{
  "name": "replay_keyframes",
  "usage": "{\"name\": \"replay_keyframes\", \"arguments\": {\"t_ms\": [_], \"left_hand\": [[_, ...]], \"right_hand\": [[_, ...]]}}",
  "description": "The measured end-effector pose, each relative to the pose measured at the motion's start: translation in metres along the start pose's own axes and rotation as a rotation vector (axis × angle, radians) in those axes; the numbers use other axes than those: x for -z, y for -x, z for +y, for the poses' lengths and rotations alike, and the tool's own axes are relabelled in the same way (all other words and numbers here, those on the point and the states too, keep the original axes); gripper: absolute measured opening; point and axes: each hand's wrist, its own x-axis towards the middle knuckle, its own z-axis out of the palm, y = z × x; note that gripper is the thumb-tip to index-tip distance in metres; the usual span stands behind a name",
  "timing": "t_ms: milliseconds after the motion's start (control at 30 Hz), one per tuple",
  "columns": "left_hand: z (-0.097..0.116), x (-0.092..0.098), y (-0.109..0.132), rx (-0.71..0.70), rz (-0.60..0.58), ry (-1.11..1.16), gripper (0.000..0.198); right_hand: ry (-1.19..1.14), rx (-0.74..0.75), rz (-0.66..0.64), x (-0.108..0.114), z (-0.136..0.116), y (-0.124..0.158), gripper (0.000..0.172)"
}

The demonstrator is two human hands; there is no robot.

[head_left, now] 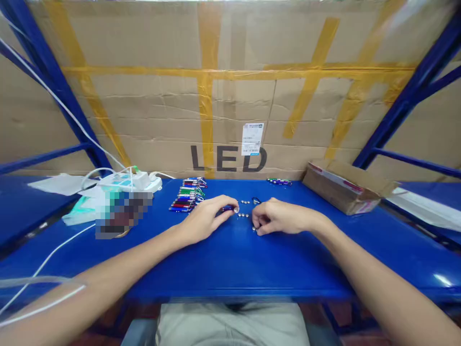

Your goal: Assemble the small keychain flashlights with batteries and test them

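Observation:
My left hand (207, 218) rests on the blue table (230, 259), its fingers closed round a small blue keychain flashlight (229, 209) lying on its side. My right hand (277, 217) lies just to the right, fingertips pinched over a tiny button cell (254, 229) on the table. Several loose button cells (245, 202) lie in short rows between and beyond the hands. A blue carabiner clip (256, 200) sits just behind my right hand.
A row of several coloured keychain flashlights (188, 194) lies left of my hands, a few more flashlights (280, 181) at the back. An open cardboard box (345, 186) stands right. A white power strip (126, 181) with cables sits left. A taped cardboard wall (230, 96) closes the back.

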Motion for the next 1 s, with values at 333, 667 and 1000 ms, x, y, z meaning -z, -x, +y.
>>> {"name": "replay_keyframes", "arguments": {"t_ms": [333, 667, 1000], "left_hand": [[0.009, 0.002, -0.003, 0.089, 0.001, 0.061, 0.016], [0.01, 0.001, -0.004, 0.18, 0.009, 0.18, 0.018], [0.01, 0.001, -0.004, 0.18, 0.013, 0.176, 0.017]], "right_hand": [[-0.006, -0.019, 0.002, -0.005, 0.0, -0.002, 0.005], [0.052, 0.011, 0.053, -0.008, 0.0, -0.004, 0.01], [0.063, 0.054, 0.102, -0.006, 0.006, -0.003, 0.012]]}}
